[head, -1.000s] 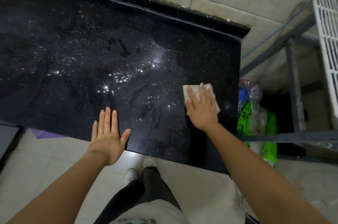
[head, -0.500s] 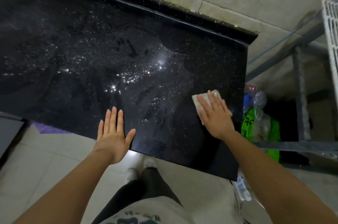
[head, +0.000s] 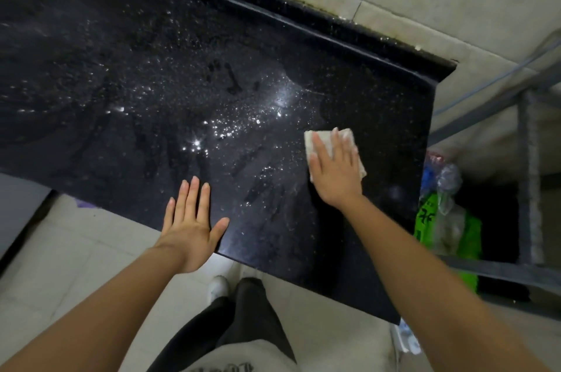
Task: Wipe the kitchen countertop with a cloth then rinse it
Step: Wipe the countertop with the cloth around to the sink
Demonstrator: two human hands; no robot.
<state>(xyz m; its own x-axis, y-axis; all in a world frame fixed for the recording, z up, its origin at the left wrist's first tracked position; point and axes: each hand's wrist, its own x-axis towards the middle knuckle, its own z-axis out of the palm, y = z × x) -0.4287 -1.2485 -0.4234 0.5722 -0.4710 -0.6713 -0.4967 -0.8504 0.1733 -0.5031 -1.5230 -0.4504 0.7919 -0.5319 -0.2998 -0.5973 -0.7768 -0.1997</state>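
While the dark surface (head: 121, 83) carries the same scatter of wet across its middle as a second ago, the only real change is at its right end. The left hand (head: 189, 226) has stayed planted at the front edge, grip apart, palm down and fingers straight, holding nothing. It looks like a brace.

The right hand (head: 334, 177) has kept its grip apart too, fingers flat and pressing down on the pale folded cloth (head: 347, 138). The cloth lies on the surface under that palm, near the right end. Half a second ago it sat closer to the right edge. Now it has drawn back inward, leaving a wider dark band between cloth and edge.

That reads as one return pass of a back-and-forth stroke, so wiping is under way, not finished. The droplets (head: 230, 128) glinting left of the cloth and the smeared finger marks (head: 227, 74) farther back look untouched. Much of the surface likely remains to cover before any rinsing.
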